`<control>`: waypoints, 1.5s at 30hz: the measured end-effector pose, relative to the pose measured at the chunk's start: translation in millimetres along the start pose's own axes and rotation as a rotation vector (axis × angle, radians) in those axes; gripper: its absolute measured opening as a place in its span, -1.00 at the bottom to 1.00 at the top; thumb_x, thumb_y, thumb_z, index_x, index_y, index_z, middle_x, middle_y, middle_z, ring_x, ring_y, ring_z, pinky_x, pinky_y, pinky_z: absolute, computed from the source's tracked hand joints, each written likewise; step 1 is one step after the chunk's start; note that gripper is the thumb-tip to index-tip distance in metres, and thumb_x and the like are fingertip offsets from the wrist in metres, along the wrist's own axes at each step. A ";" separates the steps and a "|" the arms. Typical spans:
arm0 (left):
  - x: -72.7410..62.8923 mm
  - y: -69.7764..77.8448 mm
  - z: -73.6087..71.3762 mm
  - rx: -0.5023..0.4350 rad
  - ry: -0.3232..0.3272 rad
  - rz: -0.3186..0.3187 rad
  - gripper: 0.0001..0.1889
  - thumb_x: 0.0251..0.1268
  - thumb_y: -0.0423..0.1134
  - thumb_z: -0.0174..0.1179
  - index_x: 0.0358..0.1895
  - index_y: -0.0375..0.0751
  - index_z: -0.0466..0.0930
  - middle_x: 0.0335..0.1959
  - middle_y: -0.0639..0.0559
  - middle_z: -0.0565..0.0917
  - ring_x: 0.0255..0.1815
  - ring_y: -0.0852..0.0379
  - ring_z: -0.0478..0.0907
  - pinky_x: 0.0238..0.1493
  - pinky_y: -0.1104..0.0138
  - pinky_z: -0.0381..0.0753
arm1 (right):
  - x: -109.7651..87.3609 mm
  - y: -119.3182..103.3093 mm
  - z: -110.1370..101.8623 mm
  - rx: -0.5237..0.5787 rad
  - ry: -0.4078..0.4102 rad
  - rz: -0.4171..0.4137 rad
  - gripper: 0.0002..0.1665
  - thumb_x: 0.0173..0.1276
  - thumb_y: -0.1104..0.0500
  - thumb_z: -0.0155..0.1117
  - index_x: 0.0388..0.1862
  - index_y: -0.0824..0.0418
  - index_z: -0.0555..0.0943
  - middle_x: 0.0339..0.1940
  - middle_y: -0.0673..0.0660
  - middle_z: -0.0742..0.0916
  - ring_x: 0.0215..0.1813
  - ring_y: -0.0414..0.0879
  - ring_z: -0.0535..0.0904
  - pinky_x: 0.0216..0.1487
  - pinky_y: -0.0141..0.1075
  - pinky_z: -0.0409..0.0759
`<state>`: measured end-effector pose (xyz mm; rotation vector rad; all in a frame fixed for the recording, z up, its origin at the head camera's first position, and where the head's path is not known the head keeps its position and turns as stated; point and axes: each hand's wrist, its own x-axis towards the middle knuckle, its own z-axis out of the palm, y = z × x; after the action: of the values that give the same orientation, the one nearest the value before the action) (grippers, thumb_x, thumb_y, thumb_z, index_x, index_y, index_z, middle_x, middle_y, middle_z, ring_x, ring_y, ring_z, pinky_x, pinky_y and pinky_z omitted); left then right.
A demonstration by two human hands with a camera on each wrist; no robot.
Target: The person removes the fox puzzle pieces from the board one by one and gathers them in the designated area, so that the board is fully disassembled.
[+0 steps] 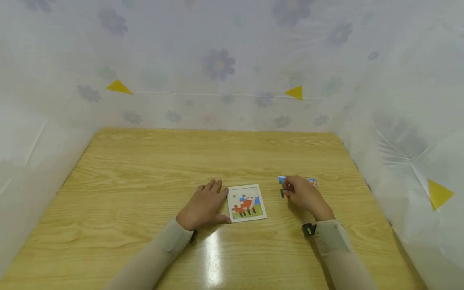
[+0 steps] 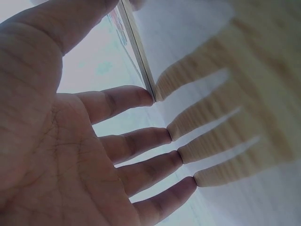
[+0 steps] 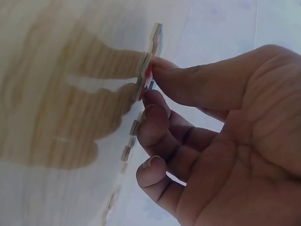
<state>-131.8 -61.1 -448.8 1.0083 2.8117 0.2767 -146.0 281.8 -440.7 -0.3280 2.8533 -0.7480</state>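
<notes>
touching the frame (image 1: 262,202), left hand (image 1: 204,206) shows palm (image 2: 75,146) (left wrist only).

The right hand (image 1: 304,196) partly hides the puzzle pieces (image 1: 281,180) in the head view.

On the wooden tabletop (image 1: 145,161), the left hand (image 1: 204,205) rests with thumb and index finger touching the left side of a white-framed picture puzzle (image 1: 250,219). Farther right, the right hand (image 1: 302,196) pinches a small puzzle piece (image 1: 282,193) near other loose pieces (image 1: 313,182). Beyond the far edge hangs a flowered sheet (image 1: 174,52) with 2 yellow triangles (image 1: 117,86).
</notes>
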 end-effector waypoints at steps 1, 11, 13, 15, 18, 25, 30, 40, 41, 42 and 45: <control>0.0 -0.1 0.0 -0.001 0.000 0.000 0.02 0.15 0.40 0.37 0.52 -0.26 0.36 0.54 -0.37 0.28 0.56 -0.35 0.19 0.38 -0.20 0.35 | -0.3 -0.8 -0.7 0.000 0.001 0.000 -0.88 0.41 0.39 0.35 -0.24 0.23 0.58 -0.34 0.11 0.65 -0.38 -0.06 0.53 -0.36 -0.21 0.51; 2.2 2.2 1.4 -0.001 -0.008 -0.010 0.03 0.14 0.40 0.38 0.52 -0.24 0.36 0.55 -0.36 0.27 0.57 -0.33 0.18 0.39 -0.20 0.34 | 4.9 -28.9 1.0 0.063 0.019 -0.098 -0.96 0.49 0.32 0.28 -0.13 0.29 0.61 -0.29 0.10 0.64 -0.36 -0.09 0.50 -0.35 -0.18 0.50; 2.9 2.9 2.7 -0.006 -0.014 -0.012 0.03 0.13 0.40 0.38 0.52 -0.24 0.36 0.55 -0.35 0.27 0.57 -0.33 0.17 0.39 -0.20 0.34 | 7.3 -37.7 6.5 0.088 -0.008 -0.129 -0.96 0.49 0.32 0.29 -0.13 0.28 0.61 -0.31 0.07 0.64 -0.36 -0.09 0.51 -0.35 -0.18 0.51; 3.5 3.0 4.3 -0.004 -0.018 -0.018 0.03 0.13 0.41 0.38 0.52 -0.24 0.36 0.55 -0.35 0.28 0.57 -0.32 0.18 0.39 -0.19 0.34 | 10.5 -47.9 12.9 0.106 -0.038 -0.164 -0.92 0.48 0.31 0.32 -0.11 0.26 0.61 -0.31 0.06 0.64 -0.35 -0.09 0.51 -0.33 -0.17 0.52; 4.1 3.2 5.2 0.008 -0.012 -0.023 0.03 0.11 0.42 0.38 0.51 -0.22 0.38 0.54 -0.34 0.30 0.56 -0.32 0.20 0.38 -0.18 0.35 | 15.9 -61.5 23.4 0.109 -0.094 -0.216 -0.83 0.46 0.30 0.35 -0.01 0.24 0.61 -0.27 0.05 0.63 -0.32 -0.11 0.51 -0.29 -0.18 0.53; 4.2 3.2 4.4 0.020 0.018 -0.002 0.01 0.09 0.42 0.39 0.47 -0.22 0.40 0.51 -0.35 0.33 0.53 -0.34 0.25 0.33 -0.18 0.41 | 21.2 -80.7 39.0 0.094 -0.208 -0.250 -0.63 0.38 0.28 0.45 0.10 0.31 0.56 -0.22 0.10 0.62 -0.27 -0.12 0.50 -0.20 -0.20 0.55; 3.3 3.7 3.0 0.019 0.009 -0.009 0.03 0.10 0.41 0.39 0.49 -0.23 0.38 0.53 -0.35 0.31 0.55 -0.33 0.23 0.35 -0.18 0.39 | 20.4 -82.5 43.3 0.092 -0.204 -0.247 -0.67 0.35 0.29 0.48 0.00 0.30 0.57 -0.25 0.08 0.62 -0.27 -0.12 0.50 -0.21 -0.22 0.54; 1.5 4.0 1.8 0.044 -0.005 -0.030 0.04 0.12 0.42 0.37 0.51 -0.26 0.37 0.53 -0.34 0.31 0.54 -0.32 0.23 0.38 -0.16 0.37 | 22.7 -83.9 49.3 0.039 -0.157 -0.271 -0.66 0.28 0.30 0.52 -0.06 0.25 0.56 -0.25 0.06 0.59 -0.25 -0.13 0.49 -0.19 -0.22 0.54; 1.0 5.2 1.9 0.060 0.000 -0.029 0.03 0.13 0.42 0.37 0.50 -0.26 0.38 0.53 -0.33 0.32 0.53 -0.32 0.26 0.38 -0.15 0.38 | 23.0 -84.1 49.5 0.038 -0.157 -0.269 -0.66 0.29 0.30 0.53 -0.07 0.25 0.56 -0.25 0.06 0.59 -0.24 -0.13 0.49 -0.18 -0.22 0.55; 0.7 6.5 2.4 0.076 0.007 -0.024 0.01 0.13 0.41 0.37 0.48 -0.26 0.40 0.52 -0.32 0.34 0.52 -0.31 0.28 0.37 -0.14 0.39 | 23.4 -84.2 49.6 0.040 -0.156 -0.265 -0.66 0.29 0.29 0.53 -0.07 0.25 0.56 -0.25 0.06 0.59 -0.25 -0.13 0.48 -0.18 -0.22 0.54; -1.2 12.8 1.4 0.125 0.045 0.013 -0.12 0.16 0.33 0.42 0.37 -0.27 0.49 0.47 -0.29 0.42 0.45 -0.29 0.38 0.34 -0.10 0.43 | 24.6 -84.9 49.6 0.058 -0.155 -0.242 -0.68 0.30 0.28 0.52 -0.09 0.26 0.55 -0.27 0.07 0.58 -0.26 -0.12 0.47 -0.20 -0.23 0.53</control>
<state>-122.7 -52.0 -447.3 1.0581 2.8955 0.1280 -144.4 180.5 -443.5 -0.6995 2.6694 -0.8067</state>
